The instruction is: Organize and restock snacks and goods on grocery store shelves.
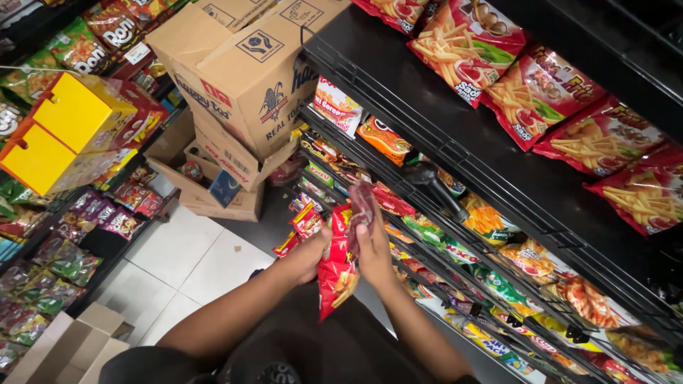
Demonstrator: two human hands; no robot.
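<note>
Fingers [321,240] of the left hand [311,254] curl round the upper left edge of a red snack bag [336,269], pinching the film so it hangs upright. Fingers of the right hand [372,249] clamp the same bag from the other side, and the tips also seem to grip a smaller dark red packet [361,203] that sticks up above them; the exact contact is blurred. Both hands grasp, none loose. The bag hangs between the two hands, its lower end dropping below the fingers, probably held by the top because the film is floppy.

Just right of and above the fingers runs the black wire shelf rack [455,153], its tiers tilted so the packets face outward. Red fries bags [541,96] lie flat on the top tier, well above the fingers. Stacked cardboard boxes [238,78] stand on the floor up and left of the fingers. A yellow box [60,131] sits far left on the opposite shelf.
</note>
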